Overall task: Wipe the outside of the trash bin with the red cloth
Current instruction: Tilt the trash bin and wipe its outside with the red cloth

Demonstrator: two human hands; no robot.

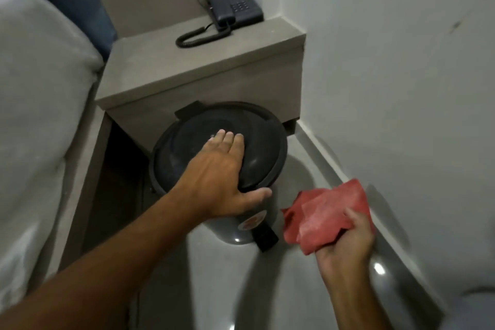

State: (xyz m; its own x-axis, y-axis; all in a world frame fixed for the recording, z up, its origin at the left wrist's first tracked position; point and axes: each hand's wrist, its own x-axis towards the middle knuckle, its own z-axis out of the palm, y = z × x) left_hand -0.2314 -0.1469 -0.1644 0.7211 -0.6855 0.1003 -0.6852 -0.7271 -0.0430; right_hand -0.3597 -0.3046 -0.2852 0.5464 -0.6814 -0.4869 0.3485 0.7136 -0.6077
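A round dark grey trash bin (pixel 187 147) with a closed lid stands on the floor in front of the nightstand. A black foot pedal and a round sticker show on its near side. My left hand (pixel 225 174) lies flat on the lid, fingers spread over the top and thumb hooked over the near rim. My right hand (pixel 345 246) is to the right of the bin, a little above the floor, and grips a crumpled red cloth (pixel 326 211). The cloth hangs apart from the bin wall.
A grey nightstand (pixel 203 67) stands right behind the bin, with a dark corded telephone (pixel 235 8) on top. A bed with white bedding (pixel 40 104) fills the left side. A white wall (pixel 401 61) and its skirting run along the right. The floor (pixel 254 289) is glossy grey.
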